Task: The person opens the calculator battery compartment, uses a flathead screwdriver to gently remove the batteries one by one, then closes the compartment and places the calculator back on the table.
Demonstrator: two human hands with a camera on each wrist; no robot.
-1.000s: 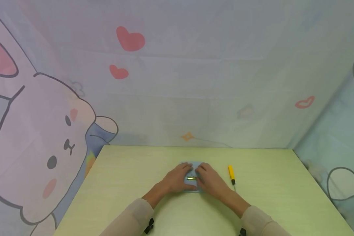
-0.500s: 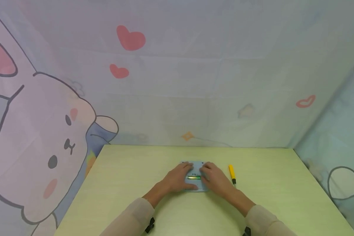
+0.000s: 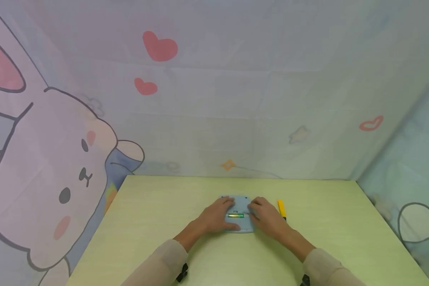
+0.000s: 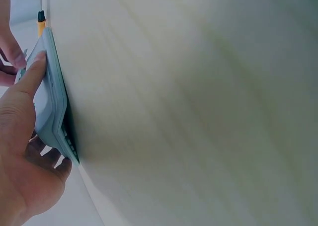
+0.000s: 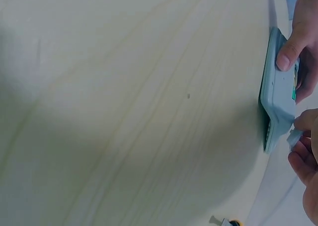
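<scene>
A light blue calculator (image 3: 241, 203) lies face down on the table, keys showing along its lower edge in both wrist views. In its back, a green and gold battery (image 3: 236, 215) sits in an uncovered slot. My left hand (image 3: 215, 216) grips the calculator's left side, thumb on the back near the front edge and fingers at the far edge. Just off the right side, my right hand (image 3: 268, 216) pinches a small light blue battery cover (image 5: 294, 137) between thumb and fingers. Most of that cover is hidden by the fingers in the head view.
A screwdriver with a yellow handle (image 3: 281, 208) lies right of the calculator, its shaft hidden behind the right hand and wrist. The pale wood-grained table (image 3: 157, 214) ends at a printed cloth backdrop (image 3: 214, 99) with hearts and a rabbit.
My right hand has drawn away to the right from the calculator, showing more of the battery and the back. The left hand keeps its place.
</scene>
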